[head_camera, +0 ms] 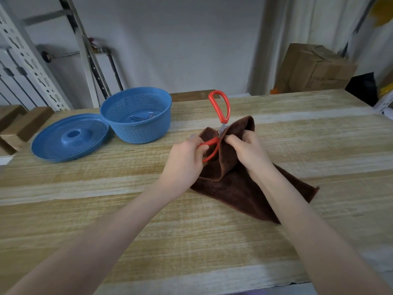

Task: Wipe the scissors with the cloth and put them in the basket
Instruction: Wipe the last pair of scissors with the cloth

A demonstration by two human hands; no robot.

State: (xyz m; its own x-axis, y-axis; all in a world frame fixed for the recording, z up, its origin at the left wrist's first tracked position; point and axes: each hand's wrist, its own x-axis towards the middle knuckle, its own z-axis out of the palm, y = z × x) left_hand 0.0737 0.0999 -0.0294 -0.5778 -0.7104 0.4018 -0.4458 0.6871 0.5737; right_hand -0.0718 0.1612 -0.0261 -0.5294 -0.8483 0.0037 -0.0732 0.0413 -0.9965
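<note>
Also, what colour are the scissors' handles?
Red-orange. The upper handle loop of the scissors, sticking out above the cloth, shows it best in the head view.

I hold orange-red plastic-handled scissors (220, 107) against a dark brown terry cloth (240, 188), near a blue perforated plastic basket (136, 116) on a pale striped wooden table (191, 241).

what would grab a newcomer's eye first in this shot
The bright red handles of the scissors stand out at the middle of the wooden table: the left hand grips one loop while the other sticks up. The right hand pinches the dark brown cloth around the blades, which are hidden. At far left stands a blue basket with its lid lying beside it.
</note>
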